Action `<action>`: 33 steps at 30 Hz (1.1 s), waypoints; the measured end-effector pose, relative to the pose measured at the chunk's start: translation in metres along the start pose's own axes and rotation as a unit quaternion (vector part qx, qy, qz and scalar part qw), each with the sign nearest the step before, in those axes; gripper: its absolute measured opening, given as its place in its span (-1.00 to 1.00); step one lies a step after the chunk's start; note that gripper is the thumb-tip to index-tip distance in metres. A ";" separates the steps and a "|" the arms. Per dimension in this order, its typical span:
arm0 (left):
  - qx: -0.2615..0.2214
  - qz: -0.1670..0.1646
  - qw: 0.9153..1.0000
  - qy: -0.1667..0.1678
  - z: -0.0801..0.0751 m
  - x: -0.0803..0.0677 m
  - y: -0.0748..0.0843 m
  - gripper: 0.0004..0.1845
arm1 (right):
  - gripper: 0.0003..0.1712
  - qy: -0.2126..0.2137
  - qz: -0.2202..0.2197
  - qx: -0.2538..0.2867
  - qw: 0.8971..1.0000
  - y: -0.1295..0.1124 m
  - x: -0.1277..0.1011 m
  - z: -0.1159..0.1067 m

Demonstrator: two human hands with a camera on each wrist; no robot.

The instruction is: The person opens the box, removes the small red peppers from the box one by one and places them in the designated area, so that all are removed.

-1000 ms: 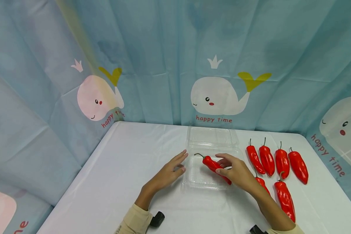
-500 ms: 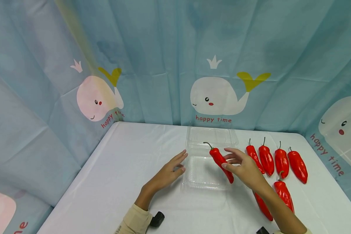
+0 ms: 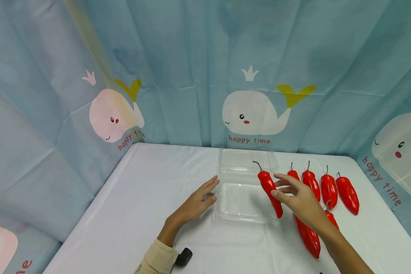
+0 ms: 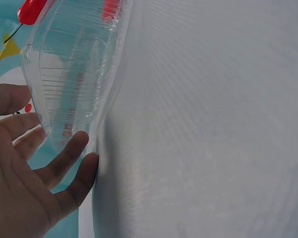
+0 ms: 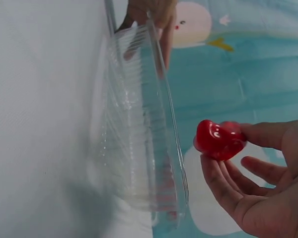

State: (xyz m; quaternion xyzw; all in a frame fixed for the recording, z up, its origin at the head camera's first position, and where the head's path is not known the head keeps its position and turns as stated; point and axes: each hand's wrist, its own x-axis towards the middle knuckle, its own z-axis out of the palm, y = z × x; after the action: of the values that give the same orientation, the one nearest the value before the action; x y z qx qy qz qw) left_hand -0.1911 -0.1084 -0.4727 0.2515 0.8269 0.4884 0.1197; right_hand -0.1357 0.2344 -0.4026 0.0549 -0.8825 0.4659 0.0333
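My right hand (image 3: 292,198) pinches a red pepper (image 3: 270,188) and holds it above the right edge of a clear plastic clamshell box (image 3: 239,203), whose lid lies open toward the curtain. In the right wrist view the pepper (image 5: 218,140) sits between thumb and fingertips beside the box rim (image 5: 164,124). My left hand (image 3: 196,201) lies flat on the white table with straight fingers touching the box's left edge. The left wrist view shows those fingers (image 4: 64,158) against the box wall (image 4: 74,74).
Several red peppers (image 3: 328,186) lie in a row on the table right of the box, and another pepper (image 3: 308,236) lies nearer me under my right forearm. A blue whale-print curtain (image 3: 253,110) stands behind the white table (image 3: 140,198).
My right hand has lifted the pepper out of the box and carried it rightward, turning it more upright. The left hand has stayed put.
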 end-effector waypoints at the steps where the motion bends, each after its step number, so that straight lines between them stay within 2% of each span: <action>1: 0.000 0.000 1.000 0.000 0.000 0.000 0.000 -0.36 | -0.26 0.001 0.002 -0.001 1.000 0.001 -0.001 -0.001; 7: 0.000 -0.002 1.000 -0.001 0.000 0.000 0.000 -0.36 | -0.27 0.014 0.005 -0.020 1.000 0.007 -0.007 -0.010; 21: 0.001 0.005 1.000 -0.003 0.000 -0.001 0.000 -0.36 | -0.19 0.023 0.073 -0.038 0.996 0.025 -0.024 -0.029; 33: 0.007 0.003 1.000 0.002 0.000 0.001 -0.003 -0.35 | -0.10 0.031 0.106 -0.043 0.993 0.040 -0.035 -0.044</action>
State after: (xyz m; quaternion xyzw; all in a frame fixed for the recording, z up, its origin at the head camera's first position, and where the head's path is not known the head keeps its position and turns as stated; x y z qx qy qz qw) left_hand -0.1927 -0.1084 -0.4751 0.2538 0.8299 0.4833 0.1152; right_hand -0.1058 0.2957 -0.4145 -0.0551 -0.9012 0.4297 0.0132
